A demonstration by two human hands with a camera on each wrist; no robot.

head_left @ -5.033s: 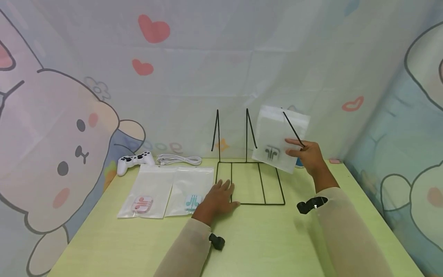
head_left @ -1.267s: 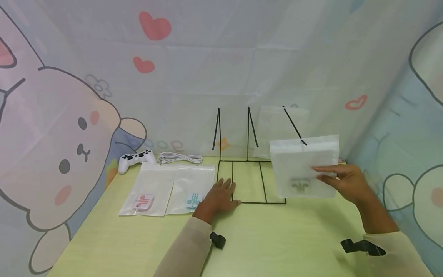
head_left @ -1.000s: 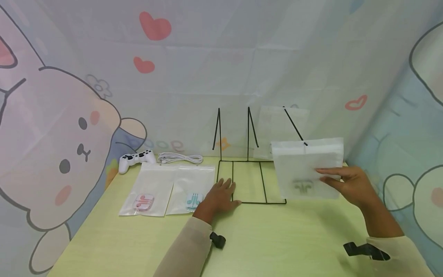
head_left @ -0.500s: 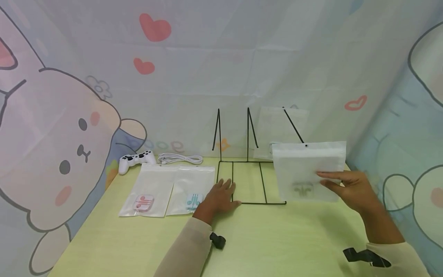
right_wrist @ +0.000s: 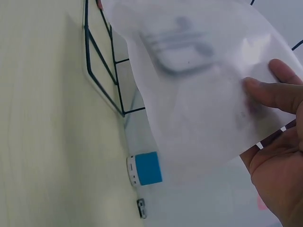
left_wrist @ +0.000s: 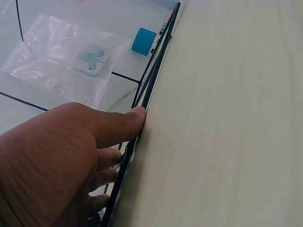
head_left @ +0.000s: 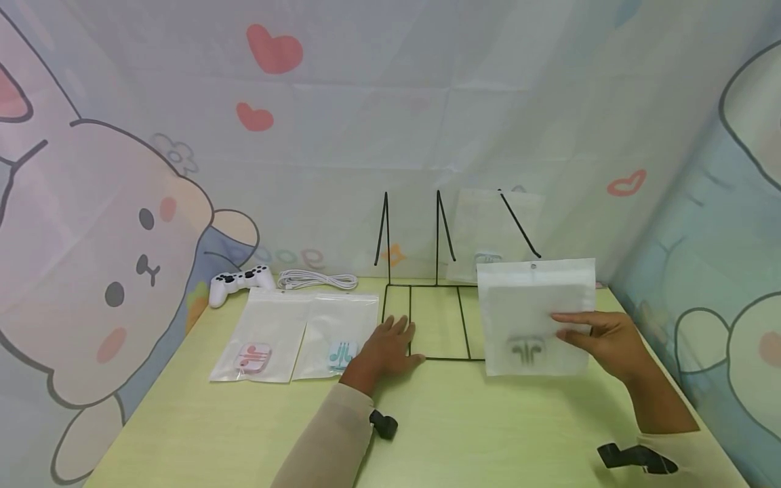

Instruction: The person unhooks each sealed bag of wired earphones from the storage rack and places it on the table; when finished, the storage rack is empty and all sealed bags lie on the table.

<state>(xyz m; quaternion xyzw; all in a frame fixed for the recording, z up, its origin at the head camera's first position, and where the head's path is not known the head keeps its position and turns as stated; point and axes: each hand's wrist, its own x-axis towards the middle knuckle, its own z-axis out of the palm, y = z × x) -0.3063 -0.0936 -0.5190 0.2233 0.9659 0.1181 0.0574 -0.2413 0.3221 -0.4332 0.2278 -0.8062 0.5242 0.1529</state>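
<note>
My right hand [head_left: 610,342] pinches the right edge of a frosted zip bag [head_left: 535,298] between thumb and fingers. Dark-looking earphones [head_left: 526,351] show blurrily through it. The bag's hole sits just below the tip of the right hook [head_left: 520,222], apart from it. Farther back on that hook hangs another bag [head_left: 472,224], with pale earphones in a case [left_wrist: 92,61] low inside. My left hand [head_left: 384,349] rests on the front left of the black wire rack's [head_left: 464,322] base, fingers spread, thumb [left_wrist: 125,124] against the front wire.
Left of the rack lie two bags, one with pink earphones [head_left: 253,358], one with teal earphones [head_left: 342,355]. Behind them are a white game controller [head_left: 241,283] and a coiled white cable [head_left: 317,278]. A blue-and-white cylinder [right_wrist: 147,169] stands near the rack's right side.
Five seconds ago the held bag was far back on the right hook. My right hand has drawn it forward along the hook, then down off its tip. My left hand has stayed put.
</note>
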